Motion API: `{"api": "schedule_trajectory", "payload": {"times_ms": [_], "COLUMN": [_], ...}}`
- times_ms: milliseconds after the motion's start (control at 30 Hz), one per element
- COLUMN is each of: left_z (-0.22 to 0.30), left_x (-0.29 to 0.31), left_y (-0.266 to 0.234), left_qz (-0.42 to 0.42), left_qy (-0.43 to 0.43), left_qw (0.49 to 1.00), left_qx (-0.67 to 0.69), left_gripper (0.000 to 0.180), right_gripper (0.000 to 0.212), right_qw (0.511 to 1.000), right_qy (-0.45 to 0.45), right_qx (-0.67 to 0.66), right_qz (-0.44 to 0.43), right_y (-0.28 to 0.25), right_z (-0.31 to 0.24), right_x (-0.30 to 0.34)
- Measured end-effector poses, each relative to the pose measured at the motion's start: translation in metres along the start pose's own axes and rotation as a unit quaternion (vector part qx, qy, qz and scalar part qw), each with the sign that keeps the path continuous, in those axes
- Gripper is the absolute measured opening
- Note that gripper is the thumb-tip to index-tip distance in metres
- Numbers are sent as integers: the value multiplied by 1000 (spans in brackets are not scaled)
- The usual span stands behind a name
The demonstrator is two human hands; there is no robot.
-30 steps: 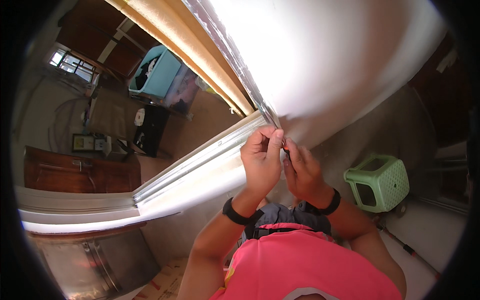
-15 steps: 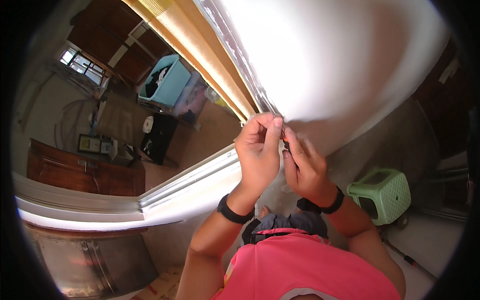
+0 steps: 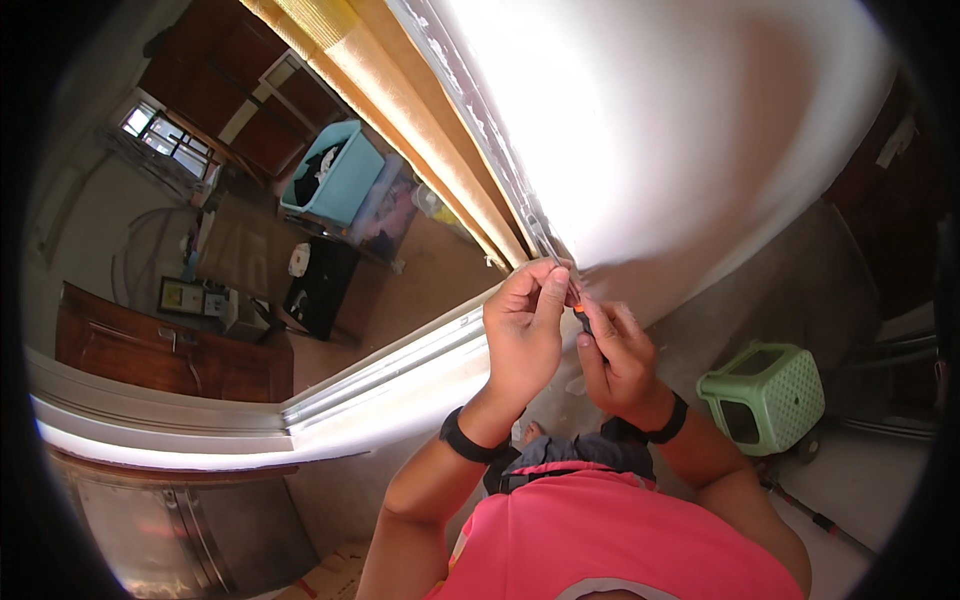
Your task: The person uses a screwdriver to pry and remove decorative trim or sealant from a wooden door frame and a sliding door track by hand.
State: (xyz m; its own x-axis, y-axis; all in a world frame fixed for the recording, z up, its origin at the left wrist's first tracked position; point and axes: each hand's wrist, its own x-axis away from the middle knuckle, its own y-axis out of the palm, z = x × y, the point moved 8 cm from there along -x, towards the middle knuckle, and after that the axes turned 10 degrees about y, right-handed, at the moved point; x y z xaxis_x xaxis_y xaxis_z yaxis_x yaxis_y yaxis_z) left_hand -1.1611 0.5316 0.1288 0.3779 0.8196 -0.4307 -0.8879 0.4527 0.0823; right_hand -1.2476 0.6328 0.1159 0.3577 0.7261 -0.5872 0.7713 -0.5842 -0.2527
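Observation:
Both my hands are together at the window's side frame point(image 3: 480, 125), close to its lower corner. My right hand point(image 3: 625, 365) is closed on a slim screwdriver-like tool point(image 3: 583, 320) with a black and orange handle. My left hand point(image 3: 530, 320) pinches thumb against forefinger just beyond the orange part; what lies between those fingertips is too small to make out. A thin metallic piece shows above the fingertips against the frame, but I cannot tell whether it belongs to the tool. Each wrist wears a black band.
A yellow curtain point(image 3: 400, 110) hangs left of the frame; a white wall point(image 3: 680, 130) stands on the right. Below runs the sill track point(image 3: 390, 370). Through the opening stands a blue tub point(image 3: 350, 175). A green stool point(image 3: 795, 400) is at right, a metal cabinet point(image 3: 130, 530) at lower left.
Both hands have come slightly down along the frame, toward me, staying close together with the same grips. More of the tool's orange part shows. The whole view has shifted a little.

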Motion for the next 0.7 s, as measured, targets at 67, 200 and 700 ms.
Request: {"api": "schedule_trajectory", "payload": {"times_ms": [67,200,700], "left_z": [-7,1,10], "left_x": [2,-2,0], "left_y": [-1,0,1], "left_qz": [-11,-18,-36], "left_qy": [-14,-4,-28], "left_qw": [1000,1000,998], "left_qx": [17,9,-35], "left_gripper": [16,15,17], "right_gripper": [50,50,48], "right_qw": [1000,1000,1000], "right_qy": [-2,5,28], "right_qx": [-6,-13,8], "right_qz": [2,2,-6], "right_y": [2,-1,-13], "right_z": [2,-6,-19], "right_x": [5,-3,-4]}}
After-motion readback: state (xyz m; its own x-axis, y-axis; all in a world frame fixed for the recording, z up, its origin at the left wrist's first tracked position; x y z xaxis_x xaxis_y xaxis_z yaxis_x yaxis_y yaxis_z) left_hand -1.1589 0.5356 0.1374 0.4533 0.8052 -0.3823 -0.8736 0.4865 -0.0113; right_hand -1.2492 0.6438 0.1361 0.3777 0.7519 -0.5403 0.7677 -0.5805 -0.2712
